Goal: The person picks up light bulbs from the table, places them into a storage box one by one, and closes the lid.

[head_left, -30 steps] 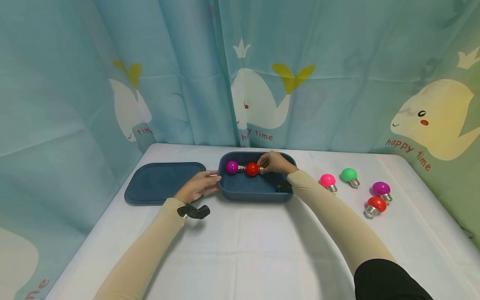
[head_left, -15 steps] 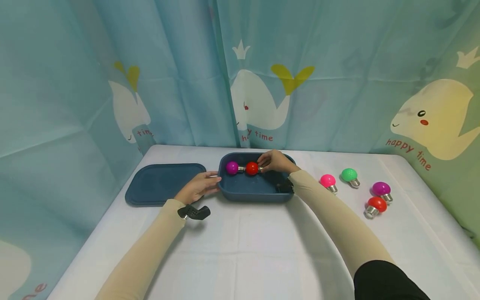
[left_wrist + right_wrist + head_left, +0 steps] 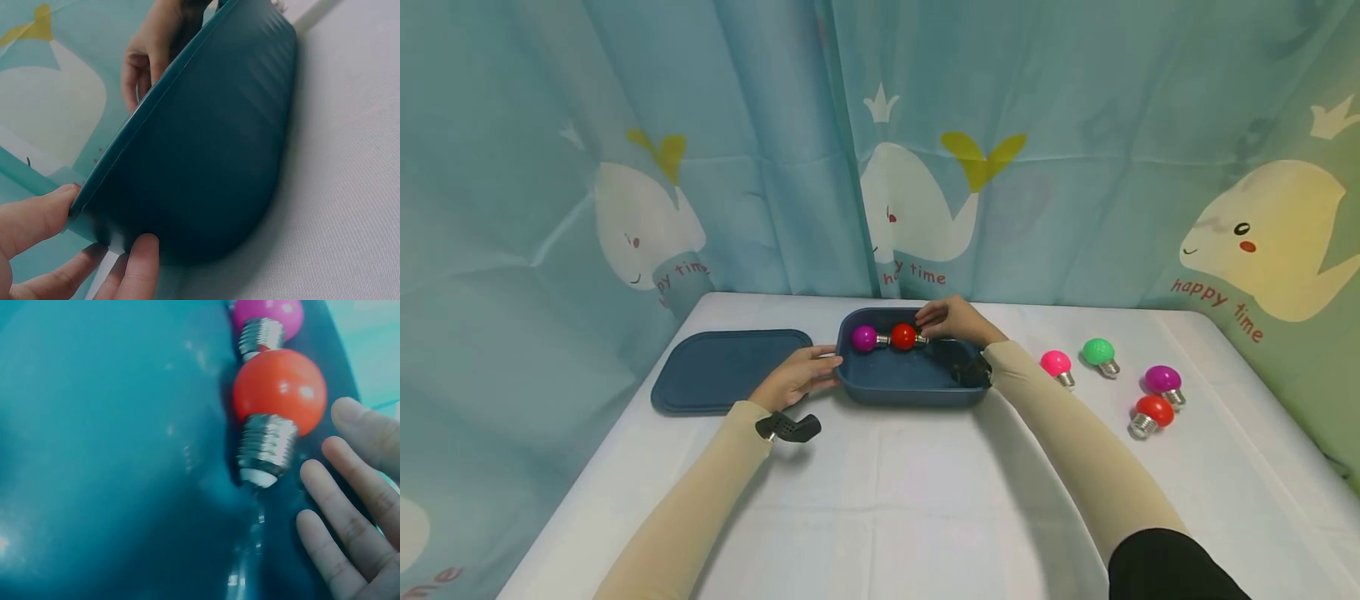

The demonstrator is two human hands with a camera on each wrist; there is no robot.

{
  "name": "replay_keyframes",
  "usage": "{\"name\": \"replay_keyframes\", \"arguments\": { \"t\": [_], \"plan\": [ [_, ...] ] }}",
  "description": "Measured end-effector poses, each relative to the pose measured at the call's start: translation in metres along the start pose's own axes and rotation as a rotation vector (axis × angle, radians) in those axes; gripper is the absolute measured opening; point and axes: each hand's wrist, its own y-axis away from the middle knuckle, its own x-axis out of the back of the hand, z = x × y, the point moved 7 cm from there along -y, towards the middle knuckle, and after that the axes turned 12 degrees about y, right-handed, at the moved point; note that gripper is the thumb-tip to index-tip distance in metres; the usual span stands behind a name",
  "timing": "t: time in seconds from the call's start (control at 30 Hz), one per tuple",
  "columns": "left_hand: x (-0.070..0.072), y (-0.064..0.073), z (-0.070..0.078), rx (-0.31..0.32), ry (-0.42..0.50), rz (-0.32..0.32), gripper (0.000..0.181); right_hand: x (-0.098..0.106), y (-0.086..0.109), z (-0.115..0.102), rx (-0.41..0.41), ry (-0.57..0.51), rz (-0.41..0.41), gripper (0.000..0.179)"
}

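Inside the dark blue box (image 3: pixel 910 398), a purple light bulb (image 3: pixel 864 338) and a red light bulb (image 3: pixel 903 337) lie end to end along the far wall. My left hand (image 3: pixel 799 377) touches the outside of the box's left end; the left wrist view has its thumb at the rim and fingertips against the wall. Over the box's far right side, my right hand (image 3: pixel 957 320) hovers beside the red bulb's metal base. In the right wrist view its fingers (image 3: pixel 334 490) are spread and apart from the bulb, with nothing between them.
A flat dark blue lid (image 3: pixel 722 372) lies on the white table (image 3: pixel 880 500) left of the box. Right of the box are a pink bulb (image 3: pixel 1056 363), a green bulb (image 3: pixel 1098 352), another purple bulb (image 3: pixel 1162 379) and another red bulb (image 3: pixel 1156 409). A curtain (image 3: pixel 775 167) hangs behind.
My right hand has let go of the red bulb's base and shifted slightly up and right. Both bulbs in the box stay in place. The left hand keeps its spot.
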Motion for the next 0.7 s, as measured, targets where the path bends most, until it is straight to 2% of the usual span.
{"name": "replay_keyframes", "arguments": {
  "t": [0.23,0.4,0.7],
  "plan": [
    [-0.001,-0.001,-0.002,0.000,0.001,0.004,0.058,0.012,0.009,-0.013,0.019,-0.039,-0.005,0.038],
    [-0.002,0.001,-0.001,0.000,0.003,0.009,0.058,0.023,0.016,-0.024,0.063,-0.074,-0.011,0.042],
    [-0.003,0.002,-0.002,0.000,0.007,0.011,0.058,0.044,0.042,-0.040,0.085,-0.076,-0.013,0.045]
  ]
}}
